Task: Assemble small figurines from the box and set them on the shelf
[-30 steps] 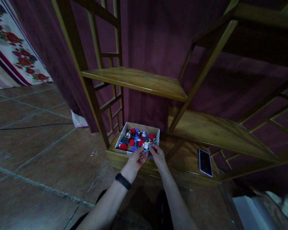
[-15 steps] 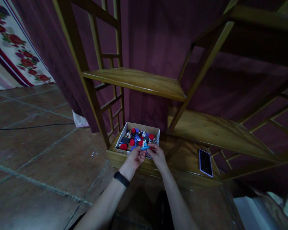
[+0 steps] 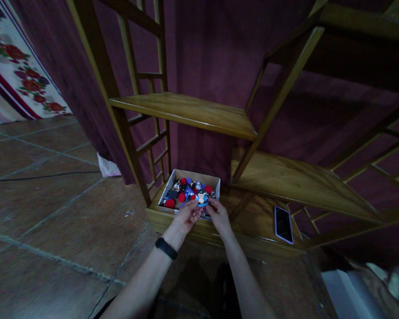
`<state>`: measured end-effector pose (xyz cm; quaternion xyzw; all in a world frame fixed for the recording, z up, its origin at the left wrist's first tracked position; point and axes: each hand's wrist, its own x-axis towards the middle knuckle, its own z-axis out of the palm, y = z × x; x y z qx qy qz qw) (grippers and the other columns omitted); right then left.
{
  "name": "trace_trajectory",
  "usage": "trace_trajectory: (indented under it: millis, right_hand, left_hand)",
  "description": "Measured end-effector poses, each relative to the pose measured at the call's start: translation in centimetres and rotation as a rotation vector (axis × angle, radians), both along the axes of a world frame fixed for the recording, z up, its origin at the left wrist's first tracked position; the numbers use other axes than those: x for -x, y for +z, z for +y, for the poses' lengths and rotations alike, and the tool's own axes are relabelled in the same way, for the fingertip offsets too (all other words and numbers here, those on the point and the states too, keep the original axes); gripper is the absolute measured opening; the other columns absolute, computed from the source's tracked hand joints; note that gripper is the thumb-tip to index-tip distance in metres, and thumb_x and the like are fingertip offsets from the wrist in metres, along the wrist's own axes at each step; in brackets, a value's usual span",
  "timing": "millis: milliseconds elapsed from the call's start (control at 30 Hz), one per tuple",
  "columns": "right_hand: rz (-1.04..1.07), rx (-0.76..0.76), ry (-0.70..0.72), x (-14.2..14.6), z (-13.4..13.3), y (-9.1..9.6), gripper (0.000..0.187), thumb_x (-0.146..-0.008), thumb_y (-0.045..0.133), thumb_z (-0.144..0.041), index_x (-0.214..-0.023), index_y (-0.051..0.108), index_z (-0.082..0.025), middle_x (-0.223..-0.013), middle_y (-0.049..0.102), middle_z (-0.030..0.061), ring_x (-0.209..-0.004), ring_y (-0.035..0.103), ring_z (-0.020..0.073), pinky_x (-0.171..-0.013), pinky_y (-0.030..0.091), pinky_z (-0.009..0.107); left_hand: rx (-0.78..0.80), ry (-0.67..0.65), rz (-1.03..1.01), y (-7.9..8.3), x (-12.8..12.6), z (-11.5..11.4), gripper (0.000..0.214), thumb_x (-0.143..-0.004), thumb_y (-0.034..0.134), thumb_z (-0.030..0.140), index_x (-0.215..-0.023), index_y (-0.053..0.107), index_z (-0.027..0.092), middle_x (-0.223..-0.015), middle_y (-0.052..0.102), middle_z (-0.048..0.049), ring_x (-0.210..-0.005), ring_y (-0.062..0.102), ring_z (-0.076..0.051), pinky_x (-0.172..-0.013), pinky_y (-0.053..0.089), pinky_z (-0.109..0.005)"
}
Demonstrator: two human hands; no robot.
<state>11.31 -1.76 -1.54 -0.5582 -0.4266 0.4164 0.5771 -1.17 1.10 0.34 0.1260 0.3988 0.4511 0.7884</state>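
Note:
Between my two hands, over the front edge of the box, is a small figurine [image 3: 202,198] with a white and pale upper part and a round blue base. My left hand [image 3: 188,215] has its fingers closed at the figurine's left side. From the right, my right hand [image 3: 218,215] pinches the blue base. Behind them stands an open cardboard box [image 3: 204,177] holding several small figurines with red, purple and dark round bases. My hands cover the box's near right corner.
The box rests on the bottom board of a wooden shelf unit [image 3: 186,113]. A phone [image 3: 283,225] lies on that board to the right. Dark red curtains [image 3: 206,53] hang behind. A cable [image 3: 43,177] runs over the tiled floor, and a pale box [image 3: 349,292] is at lower right.
The figurine has tilted between my fingers, so more of its white and pale upper part faces me. Both hands stay at the box's front edge.

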Motion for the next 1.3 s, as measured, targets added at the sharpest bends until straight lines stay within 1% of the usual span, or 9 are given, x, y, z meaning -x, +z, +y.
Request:
trace_trajectory:
  millis: [100,267,433,500,633,800,933,1067,1300]
  right_hand:
    - [0.136,0.031,-0.018,0.3,0.1,0.4,0.034,-0.063,0.067,-0.037,-0.094,0.067,-0.023,-0.092,0.069,0.0024,-0.085,0.062,0.0197,-0.078,0.05,0.035]
    - [0.287,0.084,-0.042,0.6,-0.1,0.8,0.043,-0.058,0.071,-0.043,-0.094,0.066,-0.019,-0.088,0.068,0.0031,-0.076,0.062,0.0179,-0.072,0.052,0.033]
    - [0.374,0.081,0.0,0.5,-0.2,0.6,0.037,-0.057,0.072,-0.039,-0.088,0.066,-0.019,-0.085,0.069,0.0015,-0.071,0.063,0.0158,-0.072,0.051,0.031]
    - [0.395,0.074,-0.014,0.4,-0.1,0.5,0.033,-0.057,0.072,-0.036,-0.083,0.066,-0.019,-0.08,0.068,0.0002,-0.067,0.062,0.015,-0.07,0.051,0.031]
    - [0.401,0.072,-0.044,0.1,0.1,0.5,0.032,-0.056,0.071,-0.033,-0.083,0.065,-0.018,-0.079,0.068,0.0003,-0.065,0.061,0.0152,-0.066,0.052,0.032]
    - [0.346,0.083,-0.036,-0.3,-0.2,1.2,0.034,-0.057,0.069,-0.032,-0.088,0.067,-0.018,-0.083,0.069,0.002,-0.066,0.062,0.0157,-0.063,0.052,0.03]
    - [0.294,0.115,-0.01,-0.5,-0.5,2.0,0.034,-0.058,0.069,-0.032,-0.09,0.068,-0.019,-0.084,0.069,0.0019,-0.064,0.06,0.0138,-0.062,0.052,0.028]
    - [0.306,0.095,0.036,-0.3,-0.8,2.6,0.037,-0.06,0.07,-0.037,-0.093,0.068,-0.019,-0.081,0.068,0.0023,-0.061,0.059,0.0136,-0.061,0.052,0.03]
    - [0.37,0.068,0.067,-0.2,-0.8,2.5,0.038,-0.061,0.07,-0.035,-0.096,0.067,-0.019,-0.082,0.069,0.0035,-0.063,0.061,0.0156,-0.066,0.052,0.033]
  left_hand:
    - [-0.088,0.036,0.06,0.0,-0.1,-0.1,0.01,-0.075,0.061,0.005,-0.079,0.058,0.013,-0.061,0.063,-0.0033,-0.051,0.061,-0.01,-0.052,0.05,-0.019]
    - [-0.216,0.104,0.2,0.6,-0.3,-0.6,0.021,-0.068,0.067,0.004,-0.086,0.063,0.014,-0.061,0.063,-0.0012,-0.052,0.06,-0.01,-0.051,0.048,-0.018]
    - [-0.438,0.062,0.27,0.9,-0.6,-1.0,0.038,-0.065,0.068,0.006,-0.101,0.064,0.016,-0.058,0.061,0.002,-0.053,0.058,-0.01,-0.051,0.045,-0.017]
    - [-0.467,0.053,0.268,0.9,-0.9,-1.2,0.045,-0.064,0.069,0.006,-0.107,0.062,0.016,-0.059,0.063,0.0023,-0.053,0.057,-0.009,-0.052,0.045,-0.017]
    - [-0.396,0.024,0.251,0.9,-1.0,-1.2,0.04,-0.061,0.072,0.007,-0.1,0.065,0.013,-0.065,0.066,-0.0015,-0.055,0.059,-0.011,-0.055,0.047,-0.019]
    - [-0.27,-0.014,0.27,0.7,-0.4,-0.5,0.022,-0.065,0.072,0.013,-0.087,0.069,0.01,-0.067,0.067,-0.0053,-0.053,0.06,-0.011,-0.047,0.044,-0.017]
    - [-0.221,-0.059,0.248,0.5,0.1,0.0,0.015,-0.069,0.07,0.015,-0.082,0.068,0.01,-0.059,0.064,-0.0043,-0.048,0.057,-0.008,-0.045,0.042,-0.015]
    - [-0.167,-0.052,0.199,0.5,0.3,0.3,0.013,-0.069,0.067,0.008,-0.081,0.068,0.012,-0.054,0.062,-0.0018,-0.042,0.054,-0.006,-0.042,0.041,-0.013]
    - [-0.104,-0.034,0.121,0.6,0.4,0.6,0.011,-0.071,0.063,0.003,-0.076,0.062,0.012,-0.053,0.061,-0.0007,-0.039,0.053,-0.006,-0.04,0.042,-0.014]
